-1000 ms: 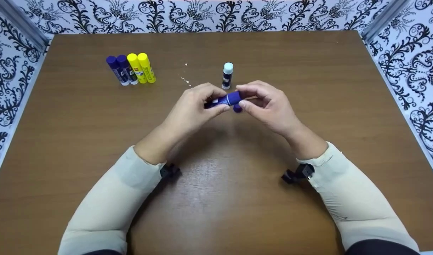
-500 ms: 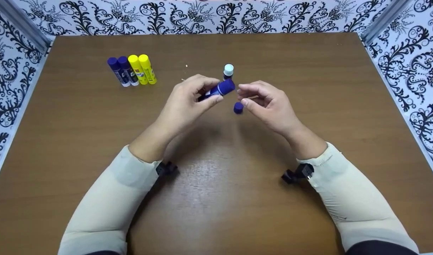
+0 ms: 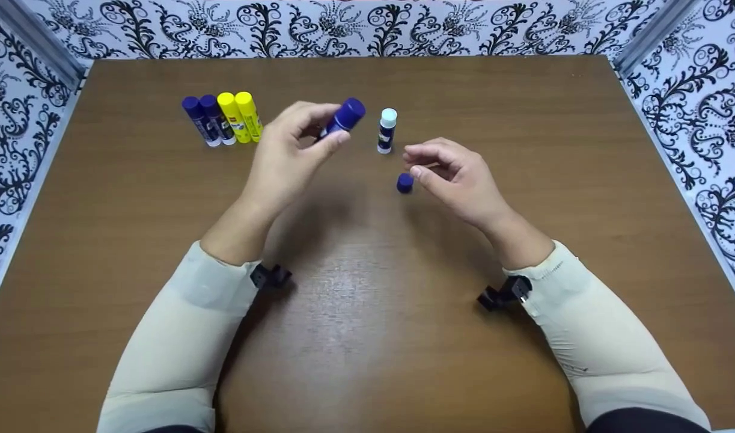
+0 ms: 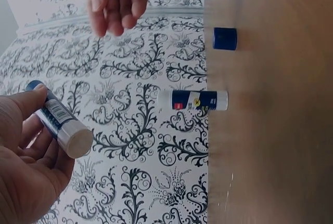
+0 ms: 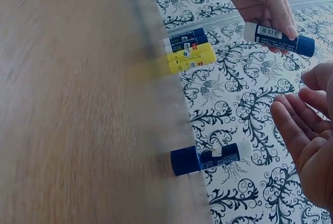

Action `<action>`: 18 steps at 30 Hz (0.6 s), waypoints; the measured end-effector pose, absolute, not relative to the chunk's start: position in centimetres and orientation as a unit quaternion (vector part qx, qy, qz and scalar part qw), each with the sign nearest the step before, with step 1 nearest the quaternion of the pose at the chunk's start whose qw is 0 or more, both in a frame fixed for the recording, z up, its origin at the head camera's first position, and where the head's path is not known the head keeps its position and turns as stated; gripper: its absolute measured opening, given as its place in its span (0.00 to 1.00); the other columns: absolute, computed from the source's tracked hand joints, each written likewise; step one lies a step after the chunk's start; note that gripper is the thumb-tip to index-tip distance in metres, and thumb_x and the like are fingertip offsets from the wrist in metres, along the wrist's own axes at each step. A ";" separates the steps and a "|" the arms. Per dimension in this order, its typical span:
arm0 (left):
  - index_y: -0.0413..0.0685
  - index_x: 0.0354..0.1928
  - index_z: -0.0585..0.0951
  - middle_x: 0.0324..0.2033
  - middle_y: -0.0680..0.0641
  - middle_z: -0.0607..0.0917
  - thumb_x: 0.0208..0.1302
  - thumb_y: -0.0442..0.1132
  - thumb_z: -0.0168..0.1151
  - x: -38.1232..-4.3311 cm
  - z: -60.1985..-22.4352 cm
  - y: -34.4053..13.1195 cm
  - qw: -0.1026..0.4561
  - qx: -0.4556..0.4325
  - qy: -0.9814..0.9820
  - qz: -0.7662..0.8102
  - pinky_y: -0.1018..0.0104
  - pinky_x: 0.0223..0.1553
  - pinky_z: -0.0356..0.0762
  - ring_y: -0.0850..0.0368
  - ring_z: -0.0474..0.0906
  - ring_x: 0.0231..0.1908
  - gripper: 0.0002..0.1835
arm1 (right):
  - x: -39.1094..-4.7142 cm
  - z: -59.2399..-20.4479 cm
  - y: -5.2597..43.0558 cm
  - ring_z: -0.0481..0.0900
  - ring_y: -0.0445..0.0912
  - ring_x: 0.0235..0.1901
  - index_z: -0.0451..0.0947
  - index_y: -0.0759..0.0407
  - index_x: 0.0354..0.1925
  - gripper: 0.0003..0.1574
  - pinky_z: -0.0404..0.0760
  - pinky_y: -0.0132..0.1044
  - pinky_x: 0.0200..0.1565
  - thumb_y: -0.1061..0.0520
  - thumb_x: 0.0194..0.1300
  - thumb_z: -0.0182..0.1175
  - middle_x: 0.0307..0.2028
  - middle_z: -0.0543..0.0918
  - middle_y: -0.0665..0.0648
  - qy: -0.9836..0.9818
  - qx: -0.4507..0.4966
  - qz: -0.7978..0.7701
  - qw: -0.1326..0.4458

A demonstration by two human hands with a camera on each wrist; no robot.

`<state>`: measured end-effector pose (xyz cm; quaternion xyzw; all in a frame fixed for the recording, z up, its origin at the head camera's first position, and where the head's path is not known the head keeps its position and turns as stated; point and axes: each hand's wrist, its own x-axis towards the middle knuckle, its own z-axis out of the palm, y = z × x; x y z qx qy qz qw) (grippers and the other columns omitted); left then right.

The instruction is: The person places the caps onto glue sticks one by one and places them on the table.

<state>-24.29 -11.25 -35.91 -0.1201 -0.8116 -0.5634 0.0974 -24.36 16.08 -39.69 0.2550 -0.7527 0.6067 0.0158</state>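
My left hand [image 3: 283, 153] grips a blue glue stick [image 3: 347, 114] with its blue cap on, raised above the table and tilted. The left wrist view shows that stick's white base [image 4: 76, 138] and the thumb lying along its side. My right hand [image 3: 457, 177] holds nothing; its fingers are loosely bent. Just left of its fingertips a loose blue cap [image 3: 405, 183] sits on the table. Behind the cap stands a glue stick [image 3: 386, 133] without its blue cap, its pale top bare.
At the back left, two blue glue sticks [image 3: 210, 123] and two yellow glue sticks [image 3: 240, 117] stand side by side in a row. Patterned panels [image 3: 367, 30] rise along the back and sides of the wooden table [image 3: 367, 288].
My left hand has lifted the capped glue stick away from my right hand, moving left and back. The right hand has let it go and stays near the loose cap, which shows more fully.
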 end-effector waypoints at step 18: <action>0.45 0.56 0.85 0.47 0.44 0.88 0.64 0.39 0.74 -26.0 -36.0 -13.8 0.132 -0.045 -0.733 -0.665 0.70 0.48 0.83 0.52 0.82 0.44 0.19 | -24.6 -40.0 16.2 0.87 0.58 0.50 0.85 0.69 0.53 0.15 0.86 0.32 0.49 0.65 0.70 0.65 0.49 0.86 0.68 -0.766 0.256 0.589 0.012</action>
